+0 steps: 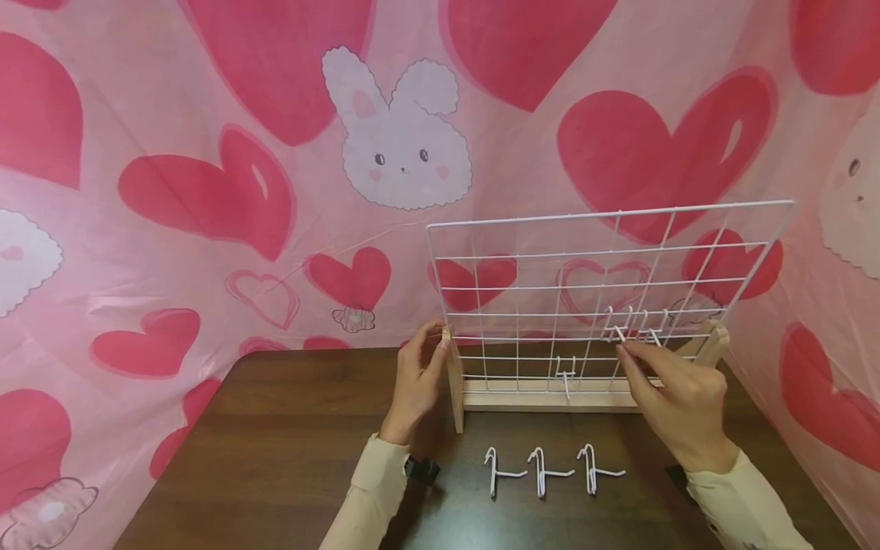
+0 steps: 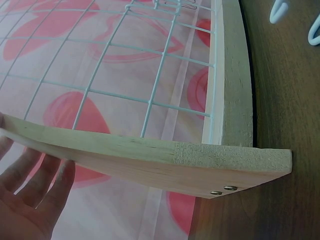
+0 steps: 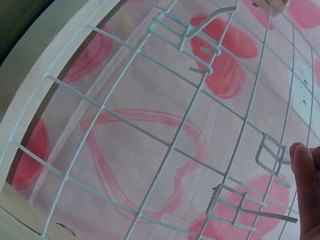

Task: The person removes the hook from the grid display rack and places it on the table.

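Observation:
A white wire grid panel stands in a wooden stand. My right hand pinches the prong of a white wire hook at the grid; its square back shows against the wires in the right wrist view. Just right of it hangs a second hook, and lower on the grid is a third hook with its prong sticking out. At the left side, my left hand holds the upper end of the stand's side piece, fingers on its outer face.
Three loose white hooks, a left hook, a middle hook and a right hook, lie in a row on the dark wooden table before the stand. A pink heart-patterned cloth hangs behind.

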`<state>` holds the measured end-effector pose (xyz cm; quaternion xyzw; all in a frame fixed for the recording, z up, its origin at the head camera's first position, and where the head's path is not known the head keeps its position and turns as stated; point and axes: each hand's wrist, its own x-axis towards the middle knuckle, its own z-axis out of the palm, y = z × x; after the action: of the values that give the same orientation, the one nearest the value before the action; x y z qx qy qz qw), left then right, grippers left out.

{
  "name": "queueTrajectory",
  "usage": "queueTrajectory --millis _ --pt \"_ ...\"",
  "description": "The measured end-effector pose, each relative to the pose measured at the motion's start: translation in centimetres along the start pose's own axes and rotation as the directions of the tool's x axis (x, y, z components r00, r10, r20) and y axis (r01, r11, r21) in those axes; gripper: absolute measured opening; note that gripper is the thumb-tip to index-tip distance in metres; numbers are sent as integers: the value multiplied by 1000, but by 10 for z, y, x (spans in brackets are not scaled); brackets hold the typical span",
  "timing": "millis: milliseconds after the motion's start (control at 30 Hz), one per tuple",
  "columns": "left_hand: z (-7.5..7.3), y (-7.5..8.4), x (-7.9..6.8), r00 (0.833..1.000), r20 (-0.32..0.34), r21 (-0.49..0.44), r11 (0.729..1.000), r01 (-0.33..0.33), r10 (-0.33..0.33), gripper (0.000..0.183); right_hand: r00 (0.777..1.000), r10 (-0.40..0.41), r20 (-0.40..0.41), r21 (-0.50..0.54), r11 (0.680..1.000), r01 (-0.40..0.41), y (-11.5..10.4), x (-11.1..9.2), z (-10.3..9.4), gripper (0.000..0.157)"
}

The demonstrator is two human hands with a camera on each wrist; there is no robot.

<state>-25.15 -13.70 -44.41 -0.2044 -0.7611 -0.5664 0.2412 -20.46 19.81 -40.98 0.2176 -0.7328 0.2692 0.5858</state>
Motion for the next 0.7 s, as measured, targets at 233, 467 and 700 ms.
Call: queueTrajectory --millis 233,467,700 --pt "0 0 0 1000 10 4 1000 6 -6 28 998 64 -2 172 983 -63 -4 0 -6 51" --pt "0 1 0 1000 11 -5 1000 1 -1 28 992 104 72 303 945 -121 -4 -5 -13 43" --pt "0 1 0 1000 11 8 1000 16 -16 28 977 80 198 328 934 -142 3 -17 -20 47"
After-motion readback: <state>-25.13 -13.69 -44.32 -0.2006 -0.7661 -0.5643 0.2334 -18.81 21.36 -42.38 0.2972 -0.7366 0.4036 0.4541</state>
